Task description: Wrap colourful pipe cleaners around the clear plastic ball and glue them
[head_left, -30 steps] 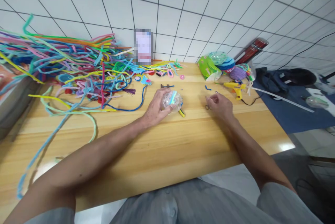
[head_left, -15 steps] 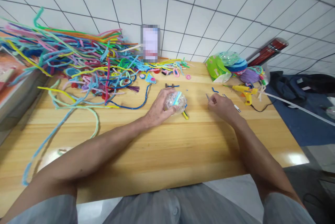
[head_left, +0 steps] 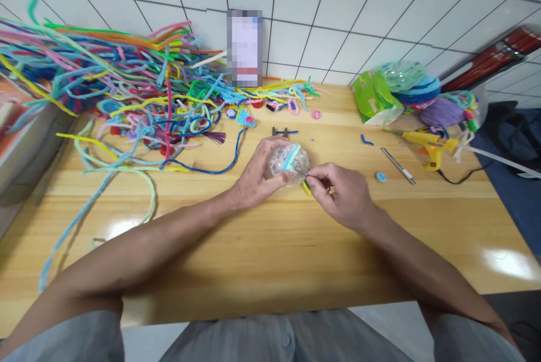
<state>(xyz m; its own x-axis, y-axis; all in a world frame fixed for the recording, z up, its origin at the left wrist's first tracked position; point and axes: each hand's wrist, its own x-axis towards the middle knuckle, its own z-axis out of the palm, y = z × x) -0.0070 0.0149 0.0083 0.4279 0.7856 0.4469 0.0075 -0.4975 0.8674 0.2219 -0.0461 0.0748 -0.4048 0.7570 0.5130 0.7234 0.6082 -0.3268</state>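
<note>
My left hand (head_left: 256,179) is closed around a clear, rounded plastic ball (head_left: 276,162) with a light blue and pale green strip across its top. From the right, my right hand (head_left: 340,190) pinches a thin dark stick-like tool (head_left: 301,172), its tip at the ball's right side; I cannot tell exactly what it is. Most of the tool is hidden by my fingers. Just under the ball shows a yellow and dark piece (head_left: 306,188). Behind it lie the brown handle ends of a tool (head_left: 279,132) and a short blue pipe cleaner (head_left: 291,132).
A big tangle of pipe cleaners (head_left: 139,91) covers the back left. A phone (head_left: 245,49) leans on the tiled wall. Rightward are a slim pen-like knife (head_left: 398,166), a small blue disc (head_left: 381,177), a yellow glue gun (head_left: 431,145) and a green packet (head_left: 374,97).
My right hand has moved left from the table's right part to the ball, bringing the thin tool against it. My left hand still holds the ball. The view has shifted slightly.
</note>
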